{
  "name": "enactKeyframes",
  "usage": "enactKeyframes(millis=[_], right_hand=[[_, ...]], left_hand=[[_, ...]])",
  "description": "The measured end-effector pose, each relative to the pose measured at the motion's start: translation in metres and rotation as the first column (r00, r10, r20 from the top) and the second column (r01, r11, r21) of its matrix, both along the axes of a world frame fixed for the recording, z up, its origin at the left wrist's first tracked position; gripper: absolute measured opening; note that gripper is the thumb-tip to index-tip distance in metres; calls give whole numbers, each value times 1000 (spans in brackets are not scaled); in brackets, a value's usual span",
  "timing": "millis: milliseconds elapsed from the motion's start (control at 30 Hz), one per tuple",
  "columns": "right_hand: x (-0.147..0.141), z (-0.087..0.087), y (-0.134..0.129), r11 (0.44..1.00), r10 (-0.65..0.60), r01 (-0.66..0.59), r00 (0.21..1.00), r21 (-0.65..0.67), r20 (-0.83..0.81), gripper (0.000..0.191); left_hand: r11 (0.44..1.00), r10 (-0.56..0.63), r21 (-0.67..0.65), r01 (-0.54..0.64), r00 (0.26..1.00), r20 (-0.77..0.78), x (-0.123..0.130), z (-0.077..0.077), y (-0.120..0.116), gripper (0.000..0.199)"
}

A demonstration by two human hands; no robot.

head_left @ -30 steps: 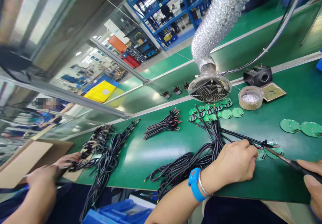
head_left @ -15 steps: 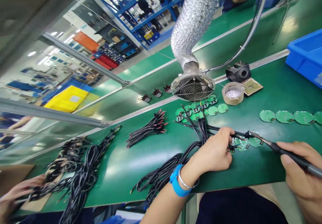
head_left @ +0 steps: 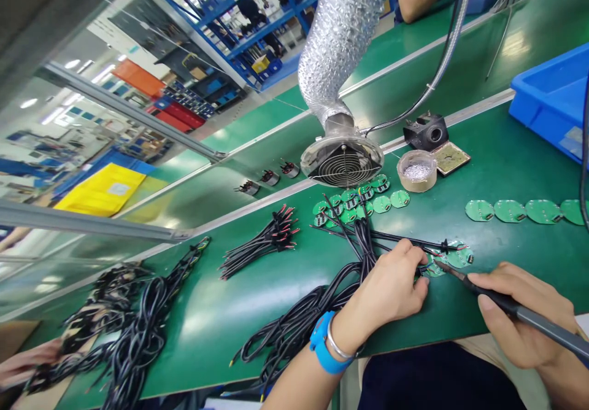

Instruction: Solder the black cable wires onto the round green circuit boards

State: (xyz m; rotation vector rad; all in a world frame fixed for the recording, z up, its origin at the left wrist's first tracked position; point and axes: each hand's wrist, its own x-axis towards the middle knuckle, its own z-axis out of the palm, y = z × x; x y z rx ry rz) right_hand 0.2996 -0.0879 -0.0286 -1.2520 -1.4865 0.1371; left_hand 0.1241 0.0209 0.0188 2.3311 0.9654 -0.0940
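My right hand is closed round a soldering iron. The iron's tip points left and down at a round green circuit board, close to my left fingertips. With fingers pinched, my left hand grips a black cable whose thin coloured wire ends reach that board; most of the grip is hidden. Just to the right lies another green board, with red wire at its edge from a thin black cable that has a black collar. Looped black cables lie beside my left forearm.
A fume extractor hood hangs over rows of green boards. Behind are a round tub of silvery bits, a black iron holder and a blue bin. Short cables lie left; another person's hand touches a cable pile.
The soldering iron's tip has moved left, from the right-hand board to the one by my left fingers. My left hand stays on the cable. The whole view has shifted slightly.
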Motion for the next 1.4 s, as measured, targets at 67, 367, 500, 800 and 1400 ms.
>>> enactKeyframes(millis=[67, 367, 500, 800, 1400], right_hand=[[-1, 1, 2, 1000, 26, -26, 1000, -3, -10, 25], [0, -2, 2, 999, 37, -37, 999, 21, -15, 27], [0, -3, 2, 999, 25, -25, 1000, 41, -9, 26], [2, -6, 1, 999, 11, -12, 1000, 45, 15, 25], [68, 12, 122, 1000, -11, 7, 988, 30, 157, 30]], left_hand=[[1000, -12, 1, 12, 1000, -7, 0, 0, 0, 23], [1000, -15, 16, 15, 1000, -18, -2, -1, 0, 18], [999, -23, 33, 24, 999, -33, -1, -1, 0, 18], [999, -1, 47, 0, 1000, 16, 1, -1, -3, 14], [847, 475, -484, -221, -97, 875, -80, 112, 55, 28]])
